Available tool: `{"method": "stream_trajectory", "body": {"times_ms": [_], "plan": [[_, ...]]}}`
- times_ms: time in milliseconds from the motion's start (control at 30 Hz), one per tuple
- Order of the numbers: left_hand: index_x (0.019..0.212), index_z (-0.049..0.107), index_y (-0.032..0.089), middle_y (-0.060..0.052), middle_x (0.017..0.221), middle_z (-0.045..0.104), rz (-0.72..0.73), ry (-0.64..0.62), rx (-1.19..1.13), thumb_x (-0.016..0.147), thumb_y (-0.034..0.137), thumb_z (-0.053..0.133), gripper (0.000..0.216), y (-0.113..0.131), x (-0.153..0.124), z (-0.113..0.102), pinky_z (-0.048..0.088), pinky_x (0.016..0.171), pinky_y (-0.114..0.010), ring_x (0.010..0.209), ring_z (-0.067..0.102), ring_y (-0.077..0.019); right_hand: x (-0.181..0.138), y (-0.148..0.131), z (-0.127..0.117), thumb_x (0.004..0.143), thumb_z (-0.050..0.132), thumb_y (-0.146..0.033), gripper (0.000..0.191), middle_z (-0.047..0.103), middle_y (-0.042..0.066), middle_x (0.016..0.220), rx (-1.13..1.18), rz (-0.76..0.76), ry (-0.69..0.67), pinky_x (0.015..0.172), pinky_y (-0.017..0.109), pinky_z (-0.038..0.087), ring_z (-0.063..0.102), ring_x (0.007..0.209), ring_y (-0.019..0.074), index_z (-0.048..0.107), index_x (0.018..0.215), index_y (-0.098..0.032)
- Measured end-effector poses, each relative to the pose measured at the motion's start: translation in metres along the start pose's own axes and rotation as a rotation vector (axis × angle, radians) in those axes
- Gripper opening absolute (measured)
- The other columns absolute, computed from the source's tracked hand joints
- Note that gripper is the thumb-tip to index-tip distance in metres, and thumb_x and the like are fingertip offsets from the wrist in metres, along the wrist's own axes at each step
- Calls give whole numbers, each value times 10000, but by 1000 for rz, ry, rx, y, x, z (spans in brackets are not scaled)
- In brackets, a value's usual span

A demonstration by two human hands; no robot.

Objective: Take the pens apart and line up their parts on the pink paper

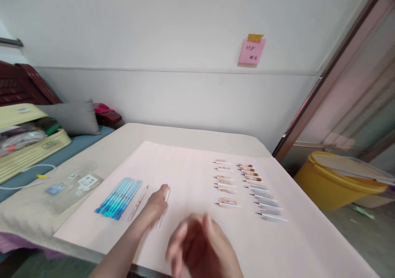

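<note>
My left hand [158, 202] reaches over the pale sheet, its fingers closed at the upper part of a slim whitish pen piece [159, 220]; its fingertips are partly hidden. Just left of that hand lies a clear pen barrel with a reddish pattern [138, 204]. Further left, several blue pens [119, 198] lie side by side. Nearer to me, my right hand [203, 247] is raised and blurred, its fingers loosely curved and apart, with nothing visible in it. To the right, dark-tipped white refills lie beside patterned barrels [227, 201] in one column and brown and grey barrels [268, 202] in another.
The pale sheet [185, 163] covers much of the table [191, 134], which meets a white wall. A clear plastic bag [77, 189] lies at the left. A yellow bin [327, 183] stands right of the table. A pink note [252, 52] hangs on the wall.
</note>
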State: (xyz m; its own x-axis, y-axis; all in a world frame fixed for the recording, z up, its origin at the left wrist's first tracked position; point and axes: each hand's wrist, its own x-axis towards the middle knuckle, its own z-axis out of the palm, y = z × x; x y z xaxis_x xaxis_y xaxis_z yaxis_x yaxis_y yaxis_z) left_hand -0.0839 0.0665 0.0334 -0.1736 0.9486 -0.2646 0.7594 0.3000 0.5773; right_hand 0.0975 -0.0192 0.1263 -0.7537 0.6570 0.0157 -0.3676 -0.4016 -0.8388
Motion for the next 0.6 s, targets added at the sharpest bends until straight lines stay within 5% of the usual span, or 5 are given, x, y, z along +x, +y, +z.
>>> {"method": "stream_trajectory", "body": {"times_ms": [100,167,367,467,600], "plan": [[1242,338,221,0,751,543,60,-138,-656,672,102,512,608,14,-7,3,443,692,-293,661,574,-142,20,14,-39,772,506,-484,348,633,76,896,-6,-161,650,632,232,434,581,784,156,599,882,-167],[1231,356,217,9,728,542,74,-224,-1045,649,118,569,628,22,-13,6,448,724,-317,672,578,-140,25,28,-60,729,587,-382,237,606,56,964,-22,-122,855,728,251,430,545,922,173,592,869,-191],[1078,523,165,4,691,570,123,-301,-1236,635,112,626,459,39,-31,15,424,739,-301,626,553,-116,24,50,-63,748,566,-388,239,597,33,724,78,133,695,541,216,399,561,623,122,560,827,-163],[1005,572,147,-29,728,592,124,-357,-1306,675,181,633,337,44,-38,13,417,687,-283,643,547,-122,27,47,-55,775,517,-457,295,446,-54,474,48,128,612,368,191,214,330,347,50,524,736,-165],[929,583,131,-115,859,624,76,-336,-1458,737,302,591,257,47,-43,13,405,594,-269,718,566,-165,30,47,-54,808,452,-461,289,236,-116,399,-9,97,564,358,204,89,108,341,40,486,709,-191]]}}
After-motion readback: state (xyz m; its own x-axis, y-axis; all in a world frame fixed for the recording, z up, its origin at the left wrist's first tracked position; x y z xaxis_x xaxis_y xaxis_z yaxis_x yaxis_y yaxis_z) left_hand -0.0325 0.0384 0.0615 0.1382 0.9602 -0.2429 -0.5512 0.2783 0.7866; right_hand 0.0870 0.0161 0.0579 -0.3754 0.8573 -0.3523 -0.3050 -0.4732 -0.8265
